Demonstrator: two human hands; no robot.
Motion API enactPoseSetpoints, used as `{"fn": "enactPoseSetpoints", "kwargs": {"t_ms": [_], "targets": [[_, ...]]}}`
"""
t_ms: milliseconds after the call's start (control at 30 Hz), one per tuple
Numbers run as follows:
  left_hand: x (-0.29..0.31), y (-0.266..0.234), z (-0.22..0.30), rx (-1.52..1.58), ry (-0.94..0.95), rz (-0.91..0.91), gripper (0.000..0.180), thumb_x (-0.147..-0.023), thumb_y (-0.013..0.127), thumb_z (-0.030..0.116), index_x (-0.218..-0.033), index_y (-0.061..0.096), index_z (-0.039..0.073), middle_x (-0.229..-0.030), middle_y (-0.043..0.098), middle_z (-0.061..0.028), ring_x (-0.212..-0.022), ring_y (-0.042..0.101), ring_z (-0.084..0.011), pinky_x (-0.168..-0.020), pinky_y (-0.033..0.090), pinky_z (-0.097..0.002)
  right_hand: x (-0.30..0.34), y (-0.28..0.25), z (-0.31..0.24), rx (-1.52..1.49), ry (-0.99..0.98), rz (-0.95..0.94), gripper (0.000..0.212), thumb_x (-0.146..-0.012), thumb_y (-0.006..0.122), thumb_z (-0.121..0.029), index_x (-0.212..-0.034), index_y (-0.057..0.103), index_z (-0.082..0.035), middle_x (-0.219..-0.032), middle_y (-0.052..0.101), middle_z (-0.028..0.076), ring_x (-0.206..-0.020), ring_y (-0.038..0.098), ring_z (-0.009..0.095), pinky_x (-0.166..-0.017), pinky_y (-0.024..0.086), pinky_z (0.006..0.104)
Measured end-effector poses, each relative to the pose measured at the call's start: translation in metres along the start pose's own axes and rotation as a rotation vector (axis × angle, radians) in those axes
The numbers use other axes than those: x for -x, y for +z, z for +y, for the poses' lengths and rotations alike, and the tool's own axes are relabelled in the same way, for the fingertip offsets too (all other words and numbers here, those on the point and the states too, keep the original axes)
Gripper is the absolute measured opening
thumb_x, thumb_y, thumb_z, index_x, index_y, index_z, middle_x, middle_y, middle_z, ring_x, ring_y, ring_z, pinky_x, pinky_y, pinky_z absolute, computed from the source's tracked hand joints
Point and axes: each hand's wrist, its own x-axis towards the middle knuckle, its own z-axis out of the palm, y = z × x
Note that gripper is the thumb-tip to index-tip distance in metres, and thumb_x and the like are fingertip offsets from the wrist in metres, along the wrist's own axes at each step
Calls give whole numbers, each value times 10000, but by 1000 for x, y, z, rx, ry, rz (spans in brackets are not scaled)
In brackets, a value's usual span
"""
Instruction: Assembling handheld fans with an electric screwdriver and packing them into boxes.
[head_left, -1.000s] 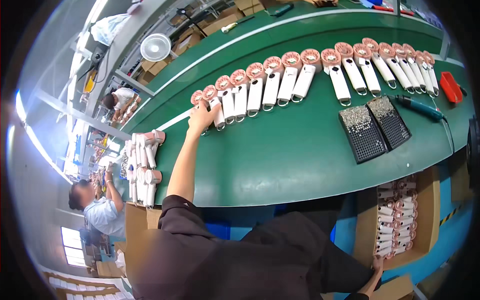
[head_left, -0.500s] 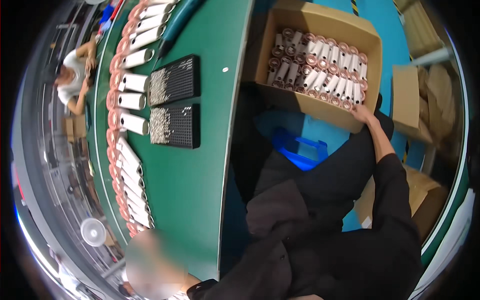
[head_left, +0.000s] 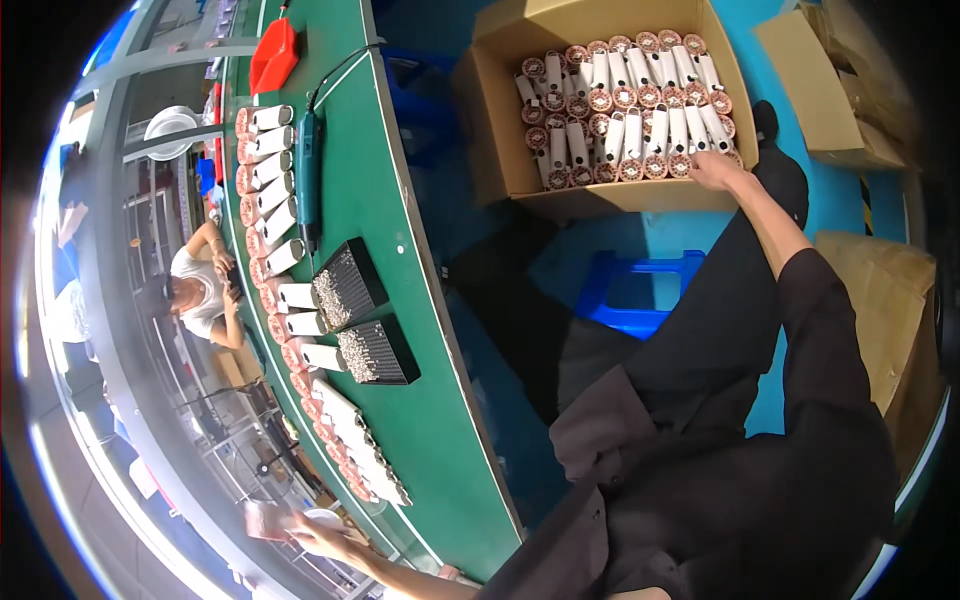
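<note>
My right hand (head_left: 713,171) reaches over the near right side of an open cardboard box (head_left: 620,203). Its fingers are bent down beside the front row of handheld fans (head_left: 656,140), which have white handles and round pink heads; the fingertips are hidden. Far to the left, past the table's edge, my left hand (head_left: 322,538) is closed on a blurred pinkish object (head_left: 268,520), its kind unclear. A long row of similar fans (head_left: 270,170) lies along the far side of the green table (head_left: 430,400).
Two black trays (head_left: 385,350) of small metal pieces sit near the fans. A teal electric screwdriver (head_left: 308,180) and a red scoop-like bin (head_left: 273,58) lie farther up. A blue stool (head_left: 635,315) stands below the box. A person (head_left: 205,290) works across the table; cartons (head_left: 830,100) stand right.
The whole view has turned, so table and box appear shifted. My left hand, blurred before, now shows farther out with the pinkish object. My right hand stays at the box's near right side.
</note>
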Motion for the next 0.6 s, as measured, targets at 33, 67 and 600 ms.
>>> {"fn": "enactPoseSetpoints", "kwargs": {"t_ms": [33,67,600], "targets": [[8,8,43,82,27,-26,789,-801,544,581,-1312,421,-6,-1246,478,-202,-1136,474,-302,-948,392,-393,-3,5,4,-28,-13,20,268,-800,506,-188,-854,625,45,-912,631,252,-874,614,382,-786,477,456],[23,14,99,164,54,-59,785,-790,562,578,-1310,430,6,-1217,502,-190,-1109,492,-283,-921,413,-378,-2,5,3,-55,-20,38,264,-796,506,-184,-851,627,45,-912,632,250,-876,615,380,-785,477,452],[342,218,428,834,289,-1399,454,-869,625,258,-1186,450,-16,-1056,451,-123,-951,477,-211,-862,392,-327,-13,2,3,-258,71,55,249,-775,490,-106,-899,646,43,-918,636,255,-887,624,382,-778,495,464]]}}
